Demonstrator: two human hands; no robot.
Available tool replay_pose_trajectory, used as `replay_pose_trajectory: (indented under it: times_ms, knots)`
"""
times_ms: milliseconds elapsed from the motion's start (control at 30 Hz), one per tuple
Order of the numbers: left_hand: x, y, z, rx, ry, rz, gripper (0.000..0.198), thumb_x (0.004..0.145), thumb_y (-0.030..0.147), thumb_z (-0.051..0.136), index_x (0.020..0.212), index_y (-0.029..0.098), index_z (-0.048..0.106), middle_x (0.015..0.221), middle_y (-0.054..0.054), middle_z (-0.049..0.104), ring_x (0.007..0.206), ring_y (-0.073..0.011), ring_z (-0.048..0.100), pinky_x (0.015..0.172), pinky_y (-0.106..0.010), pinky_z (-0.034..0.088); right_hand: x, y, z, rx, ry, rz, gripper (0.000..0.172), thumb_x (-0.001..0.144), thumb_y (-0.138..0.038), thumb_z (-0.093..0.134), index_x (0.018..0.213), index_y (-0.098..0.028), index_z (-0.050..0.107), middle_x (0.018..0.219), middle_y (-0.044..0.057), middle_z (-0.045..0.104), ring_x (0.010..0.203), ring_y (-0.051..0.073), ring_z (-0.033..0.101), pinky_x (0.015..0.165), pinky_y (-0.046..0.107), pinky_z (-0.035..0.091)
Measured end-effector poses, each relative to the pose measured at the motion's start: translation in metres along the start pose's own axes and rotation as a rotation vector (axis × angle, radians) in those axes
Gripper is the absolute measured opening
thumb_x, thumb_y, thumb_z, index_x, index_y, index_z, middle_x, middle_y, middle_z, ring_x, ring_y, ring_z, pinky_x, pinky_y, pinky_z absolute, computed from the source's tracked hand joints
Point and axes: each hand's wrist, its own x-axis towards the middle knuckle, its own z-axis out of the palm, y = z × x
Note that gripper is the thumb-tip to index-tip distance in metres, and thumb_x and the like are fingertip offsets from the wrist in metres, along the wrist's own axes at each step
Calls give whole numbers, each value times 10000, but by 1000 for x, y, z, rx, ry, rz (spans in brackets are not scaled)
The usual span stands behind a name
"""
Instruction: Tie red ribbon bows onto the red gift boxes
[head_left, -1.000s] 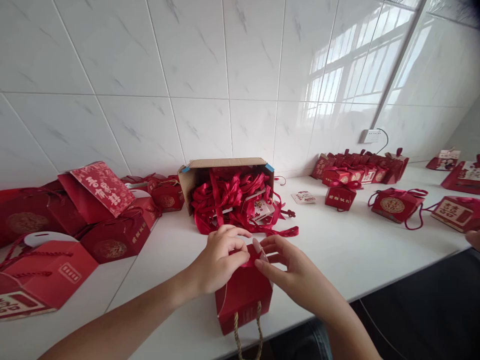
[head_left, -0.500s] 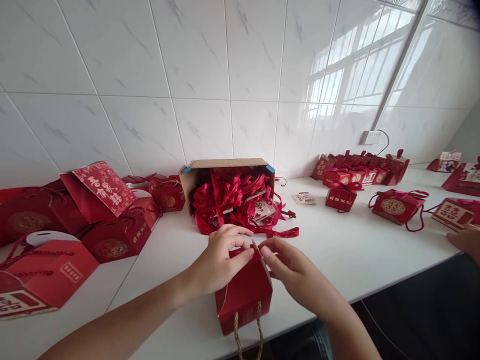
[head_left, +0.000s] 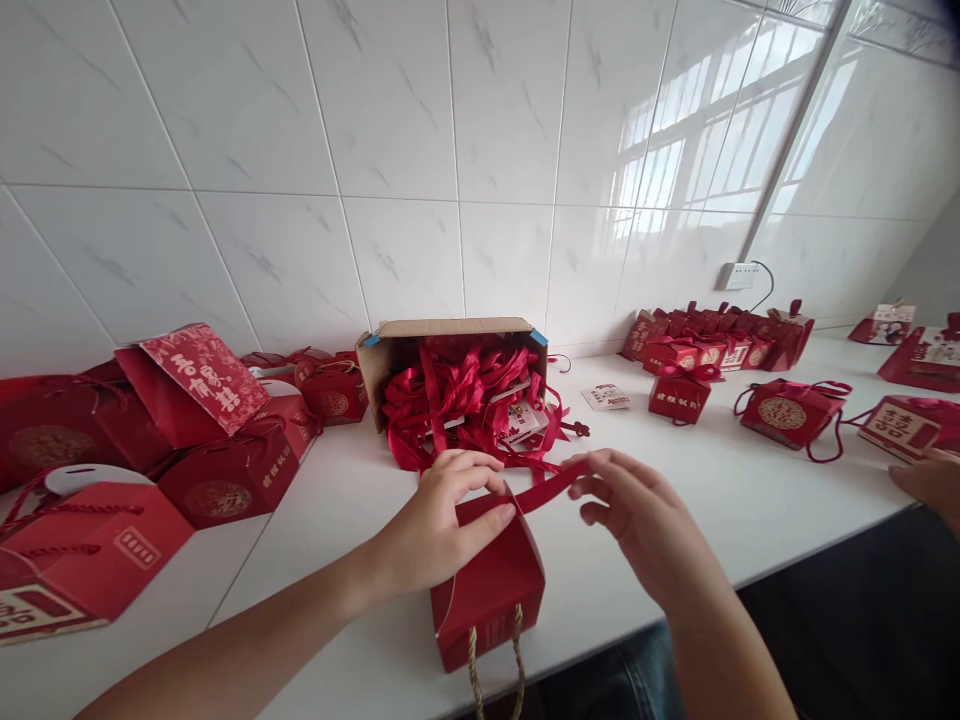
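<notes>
Our right hand (head_left: 637,515) has moved outward, pinching a red ribbon (head_left: 549,490) stretched from the red box (head_left: 491,575) on the bench (head_left: 742,490). Our left hand (head_left: 444,525) grips the box's top, maybe hiding a hole. We're probably threading; next calls for a gentle pull.

On the table (head_left: 757,510), your right hand (head_left: 645,520) has a free way to the right along the front edge, until another person's hand (head_left: 930,480) blocks it; nearer the back edge, a small red box (head_left: 679,397) stands in the way. Beyond your left hand (head_left: 442,520), a bare strip lies between the piled boxes (head_left: 247,470) and the carton (head_left: 457,326) at the back edge. Between the red gift box (head_left: 495,580) and your right hand, the stretched ribbon (head_left: 551,489) bars the passage.
</notes>
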Motion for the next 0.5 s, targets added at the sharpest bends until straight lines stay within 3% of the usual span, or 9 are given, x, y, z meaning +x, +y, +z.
replay_pose_trajectory:
  times_ms: [133, 300, 433, 500]
  knots:
    - [-1, -1, 5, 44, 46, 68, 133, 821, 361, 566, 817, 236, 613, 1185, -52, 551, 1176, -239, 438, 1042, -438, 329, 4, -12, -26, 357, 257, -84, 145, 658, -261, 727, 732, -171, 640, 804, 20, 676, 617, 101, 591, 478, 180, 448]
    - [5, 1, 4, 39, 98, 146, 169, 850, 384, 531, 840, 239, 618, 1165, -47, 558, 1161, -225, 437, 1030, -395, 335, 8, -17, -45, 513, 440, -151, 90, 622, -180, 689, 668, -177, 612, 704, 20, 689, 620, 128, 625, 470, 200, 478]
    - [6, 6, -25, 79, 156, 33, 278, 904, 410, 393, 811, 219, 573, 906, -24, 598, 927, -192, 528, 831, -302, 429, 10, -14, -44, 531, 433, -105, 55, 679, -199, 657, 686, -198, 602, 748, 15, 702, 676, 143, 654, 528, 239, 525]
    - [2, 6, -46, 162, 70, -67, 279, 896, 394, 389, 761, 218, 558, 781, 3, 583, 766, -170, 531, 677, -255, 416, 11, -12, -41, 542, 421, -66, 48, 699, -210, 642, 689, -200, 597, 801, 29, 710, 781, 174, 677, 616, 283, 555]
